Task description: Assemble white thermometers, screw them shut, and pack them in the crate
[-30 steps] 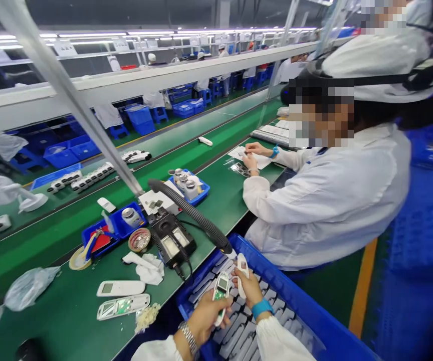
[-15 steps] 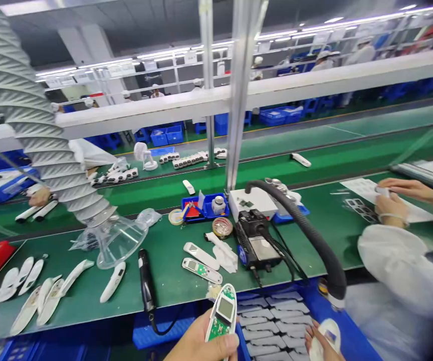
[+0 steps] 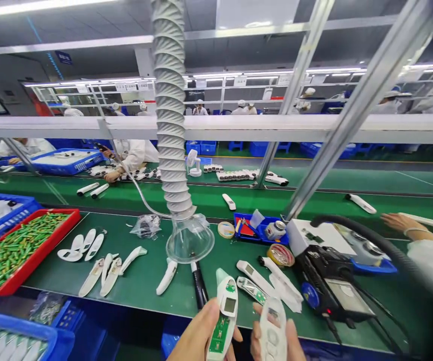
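Note:
Low in the head view, my left hand (image 3: 196,332) is closed around a white device housing (image 3: 222,316) that stands tilted upright. Inside it show a green circuit board and a small grey screen. Close by on the right, my right hand (image 3: 294,345) grips a white housing cover (image 3: 273,331) with a window slot and round button shapes. A narrow gap separates the two parts. Just beyond my hands, a black electric screwdriver (image 3: 199,285) lies on the green bench, and a second housing with a circuit board (image 3: 252,289) rests beside white shells.
A clear funnel hood (image 3: 190,245) hangs on a ribbed duct over the bench. White shells (image 3: 99,273) and a red tray (image 3: 24,248) of green parts lie left. A black-and-grey soldering station (image 3: 333,286) stands right, near a co-worker's hand (image 3: 408,225) on a white device.
The view has swung left. My right hand has brought the cover up beside the housing in my left hand. The co-worker's hand at right is now over the belt with a white device.

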Tool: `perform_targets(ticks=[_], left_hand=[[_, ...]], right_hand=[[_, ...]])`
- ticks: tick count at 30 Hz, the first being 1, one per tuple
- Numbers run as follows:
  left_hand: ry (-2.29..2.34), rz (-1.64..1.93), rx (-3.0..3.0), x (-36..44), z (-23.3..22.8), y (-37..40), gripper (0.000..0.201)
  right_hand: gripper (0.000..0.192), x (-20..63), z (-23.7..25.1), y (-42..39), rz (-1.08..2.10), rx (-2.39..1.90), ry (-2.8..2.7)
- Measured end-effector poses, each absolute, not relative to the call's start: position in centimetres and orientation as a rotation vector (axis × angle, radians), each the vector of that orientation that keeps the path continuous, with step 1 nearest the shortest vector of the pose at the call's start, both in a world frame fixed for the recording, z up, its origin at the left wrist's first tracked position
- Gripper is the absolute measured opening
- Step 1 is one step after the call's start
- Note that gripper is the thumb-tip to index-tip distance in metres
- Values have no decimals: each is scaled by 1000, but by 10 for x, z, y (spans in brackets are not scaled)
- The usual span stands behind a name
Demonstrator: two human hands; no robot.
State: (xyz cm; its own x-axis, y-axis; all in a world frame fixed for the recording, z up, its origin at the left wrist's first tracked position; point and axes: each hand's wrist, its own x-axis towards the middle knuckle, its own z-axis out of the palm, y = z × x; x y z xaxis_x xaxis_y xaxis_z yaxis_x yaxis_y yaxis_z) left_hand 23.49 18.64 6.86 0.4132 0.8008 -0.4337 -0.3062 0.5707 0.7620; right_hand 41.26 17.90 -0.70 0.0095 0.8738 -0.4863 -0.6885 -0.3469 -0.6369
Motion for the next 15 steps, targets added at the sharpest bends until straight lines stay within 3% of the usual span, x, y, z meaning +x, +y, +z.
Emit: perform_targets(ticks=[4, 10, 15], left_hand=[[1147, 1045, 844, 189, 61, 180, 82], [1436, 1289, 1070, 136, 47, 173, 55], [1430, 1295, 1056, 109, 47, 169, 55]], right_hand=[[56, 316, 25, 192, 1667, -940, -348], [51, 220, 27, 181, 1534, -923, -538], [54, 192, 13, 180, 1532, -1010, -652]])
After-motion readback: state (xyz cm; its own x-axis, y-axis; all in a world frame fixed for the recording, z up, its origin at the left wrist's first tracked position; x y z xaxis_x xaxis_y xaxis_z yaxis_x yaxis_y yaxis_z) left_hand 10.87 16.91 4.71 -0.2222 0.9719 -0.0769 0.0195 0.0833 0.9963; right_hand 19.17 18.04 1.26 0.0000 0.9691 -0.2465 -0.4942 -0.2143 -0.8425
